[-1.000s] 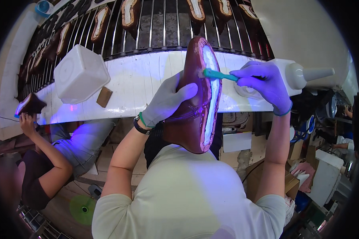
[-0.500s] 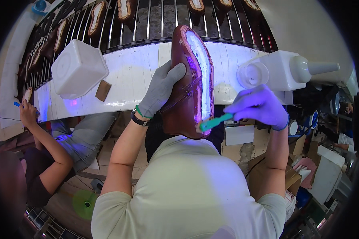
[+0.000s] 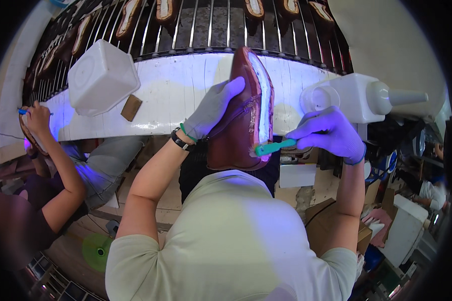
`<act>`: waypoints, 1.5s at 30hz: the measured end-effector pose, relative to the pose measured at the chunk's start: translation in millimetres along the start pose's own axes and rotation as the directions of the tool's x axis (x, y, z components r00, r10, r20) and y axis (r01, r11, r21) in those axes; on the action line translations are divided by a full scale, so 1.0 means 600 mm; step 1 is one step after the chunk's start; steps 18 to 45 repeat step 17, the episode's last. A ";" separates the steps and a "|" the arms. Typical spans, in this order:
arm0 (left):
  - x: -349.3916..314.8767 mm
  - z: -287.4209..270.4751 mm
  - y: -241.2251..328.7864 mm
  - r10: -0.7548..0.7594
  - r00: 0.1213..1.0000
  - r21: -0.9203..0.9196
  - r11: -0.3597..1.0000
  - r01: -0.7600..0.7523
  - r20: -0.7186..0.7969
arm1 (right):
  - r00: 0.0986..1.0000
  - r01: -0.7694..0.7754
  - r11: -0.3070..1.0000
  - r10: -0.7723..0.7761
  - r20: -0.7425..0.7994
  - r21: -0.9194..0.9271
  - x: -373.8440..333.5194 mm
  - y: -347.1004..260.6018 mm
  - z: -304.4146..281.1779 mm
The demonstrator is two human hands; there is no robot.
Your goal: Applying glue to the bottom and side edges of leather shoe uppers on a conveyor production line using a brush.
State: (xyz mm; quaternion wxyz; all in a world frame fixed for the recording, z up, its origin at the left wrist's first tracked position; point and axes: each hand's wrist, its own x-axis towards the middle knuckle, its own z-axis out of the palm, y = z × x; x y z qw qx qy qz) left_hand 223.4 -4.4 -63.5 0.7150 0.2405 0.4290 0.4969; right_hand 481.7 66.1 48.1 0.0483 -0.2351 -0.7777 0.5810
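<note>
My gloved left hand point(image 3: 213, 108) is closed around a brown leather shoe upper point(image 3: 231, 133). The shoe is held on its side above the bench's near edge, toe pointing away, its pale unsoled bottom facing right. In my gloved right hand point(image 3: 329, 133) is a small green-handled brush point(image 3: 278, 146), pinched between thumb and fingers. Its bristle end touches the lower edge of the shoe bottom, near the heel. Just beyond my right hand are a white cup point(image 3: 319, 98) and a white plastic bottle point(image 3: 366, 95) with a long nozzle, lying on its side.
A white plastic container point(image 3: 103, 75) and a small brown block point(image 3: 131, 108) sit on the white bench point(image 3: 171, 100). Behind it, a rack of metal bars point(image 3: 206, 30) carries several brown shoes. At far left, a co-worker's hand point(image 3: 37, 118) works on another shoe. Cardboard boxes point(image 3: 326, 226) stand at lower right.
The shoe has turned a little and its toe has shifted right and nearer. My left hand moved right with it. The brush stays by the heel. The co-worker's hand has risen.
</note>
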 end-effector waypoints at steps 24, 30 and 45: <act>0.035 -0.012 -0.213 -0.030 0.859 -0.376 0.891 0.254 0.511 | 0.981 0.101 0.995 -0.103 0.163 0.019 0.065 -0.019 -0.031; 0.035 -0.012 -0.213 -0.030 0.859 -0.376 0.891 0.254 0.511 | 0.981 0.101 0.995 -0.103 0.163 0.019 0.065 -0.019 -0.031; 0.035 -0.012 -0.213 -0.030 0.859 -0.376 0.891 0.254 0.511 | 0.981 0.101 0.995 -0.103 0.163 0.019 0.065 -0.019 -0.031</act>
